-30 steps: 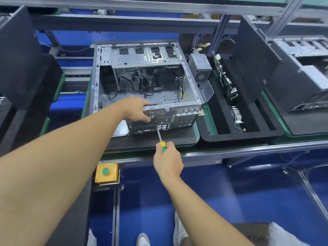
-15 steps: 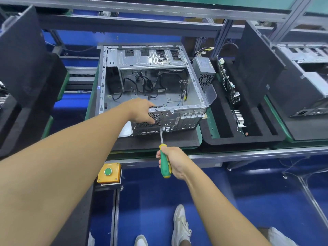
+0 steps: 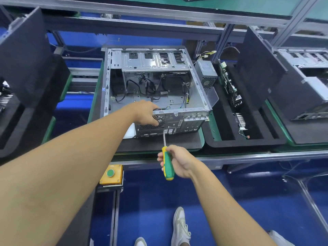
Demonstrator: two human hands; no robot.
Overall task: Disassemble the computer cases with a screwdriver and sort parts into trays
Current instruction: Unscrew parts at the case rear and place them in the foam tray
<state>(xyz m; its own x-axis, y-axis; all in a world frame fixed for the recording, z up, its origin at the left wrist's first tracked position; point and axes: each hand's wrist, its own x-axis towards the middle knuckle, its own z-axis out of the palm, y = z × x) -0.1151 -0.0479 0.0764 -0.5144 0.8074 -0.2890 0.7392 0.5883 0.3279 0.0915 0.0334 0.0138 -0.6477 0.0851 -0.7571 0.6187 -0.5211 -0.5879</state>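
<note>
One open computer case lies on a black foam mat on the bench, with a foam tray of removed parts just beside it at right and blue floor below. Hands: left hand grips the case's rear rim; right hand grips the green-and-yellow screwdriver, tip at the rear panel.

An open grey metal computer case is lying on its side, rear panel facing the person. A green-and-yellow screwdriver is pointing its tip at that panel. A black foam tray is sitting just beside the case, holding a circuit board on edge.
</note>
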